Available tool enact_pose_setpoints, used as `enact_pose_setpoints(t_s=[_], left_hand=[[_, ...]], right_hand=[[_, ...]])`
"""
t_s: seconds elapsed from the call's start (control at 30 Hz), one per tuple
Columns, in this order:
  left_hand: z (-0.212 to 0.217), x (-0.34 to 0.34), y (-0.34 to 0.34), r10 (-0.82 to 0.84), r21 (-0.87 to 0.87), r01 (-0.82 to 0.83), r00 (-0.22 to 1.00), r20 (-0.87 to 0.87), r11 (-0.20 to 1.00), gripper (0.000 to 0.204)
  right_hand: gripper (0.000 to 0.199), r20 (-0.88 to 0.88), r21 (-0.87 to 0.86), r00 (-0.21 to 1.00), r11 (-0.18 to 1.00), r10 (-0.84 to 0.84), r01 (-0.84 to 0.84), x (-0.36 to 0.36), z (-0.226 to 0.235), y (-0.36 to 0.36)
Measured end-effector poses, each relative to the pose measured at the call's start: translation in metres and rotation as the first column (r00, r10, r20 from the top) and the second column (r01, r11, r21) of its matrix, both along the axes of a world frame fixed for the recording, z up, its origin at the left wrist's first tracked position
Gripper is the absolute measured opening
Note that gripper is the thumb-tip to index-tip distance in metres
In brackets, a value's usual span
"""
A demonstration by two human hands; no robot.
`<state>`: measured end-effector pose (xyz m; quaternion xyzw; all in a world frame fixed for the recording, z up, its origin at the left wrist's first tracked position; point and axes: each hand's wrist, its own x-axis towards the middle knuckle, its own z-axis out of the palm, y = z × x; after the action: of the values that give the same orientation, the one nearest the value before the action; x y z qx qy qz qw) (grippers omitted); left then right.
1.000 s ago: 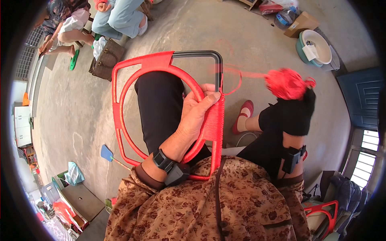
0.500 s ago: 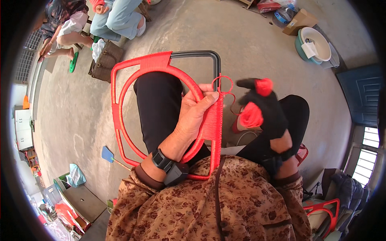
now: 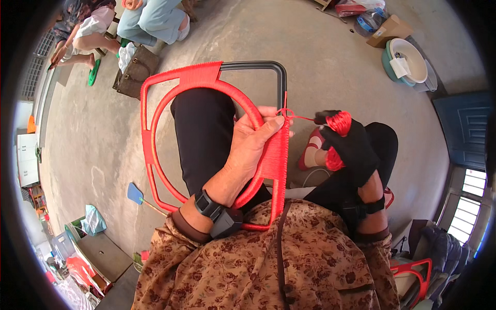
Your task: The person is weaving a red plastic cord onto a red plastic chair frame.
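Observation:
A squarish frame with a ring inside it [image 3: 147, 150] rests across my lap, wound mostly in red cord. Its bare black tubing [image 3: 253, 65] shows at the far right corner. My left hand [image 3: 251, 138] is closed round the frame's right side, where ring and outer bar meet, thumb on the wrapped bar. In a black glove, my right hand [image 3: 351, 150] is closed on a bundle of red cord [image 3: 339, 123], whose ends stick out on both sides of the fingers. A strand runs from it to a small loop at the bar beside my left thumb.
Two seated people are at the far left by a brown bag [image 3: 137, 71]. Basins [image 3: 409, 61] and a cardboard box [image 3: 388, 32] stand far right. A blue fly swatter [image 3: 135, 194] lies left of my lap. Another red frame [image 3: 421, 279] is at the lower right.
My right hand has turned and drawn the strand from slack to nearly straight, shrinking the loop at the bar. My left hand keeps its hold on the frame.

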<state>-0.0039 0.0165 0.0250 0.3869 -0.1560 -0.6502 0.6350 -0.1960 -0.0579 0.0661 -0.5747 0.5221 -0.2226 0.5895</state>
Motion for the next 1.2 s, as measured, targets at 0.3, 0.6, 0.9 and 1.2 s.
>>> enact_pose_setpoints(t_s=[0.3, 0.6, 0.9, 1.2], left_hand=[[-0.005, -0.003, -0.001, 0.025, 0.002, -0.025, 0.999, 0.035, 1.000, 0.015], [-0.001, 0.000, 0.000, -0.014, 0.004, 0.014, 1.000, -0.019, 1.000, 0.017], [-0.007, -0.002, 0.001, -0.041, -0.015, 0.040, 0.995, -0.087, 0.999, 0.020], [-0.003, -0.004, -0.003, -0.026, 0.055, 0.025, 0.999, 0.018, 0.998, 0.011]], right_hand=[[0.022, -0.049, -0.299, 0.991, 0.945, 0.127, -0.136, 0.037, -0.013, 0.005], [0.016, -0.219, -0.380, 0.959, 0.890, 0.180, -0.253, 0.017, 0.008, 0.002], [0.016, 0.459, 0.127, 0.882, 0.975, 0.107, -0.185, 0.052, 0.018, -0.005], [0.017, 0.665, 0.310, 0.723, 0.950, -0.188, -0.038, 0.031, -0.003, 0.002]])
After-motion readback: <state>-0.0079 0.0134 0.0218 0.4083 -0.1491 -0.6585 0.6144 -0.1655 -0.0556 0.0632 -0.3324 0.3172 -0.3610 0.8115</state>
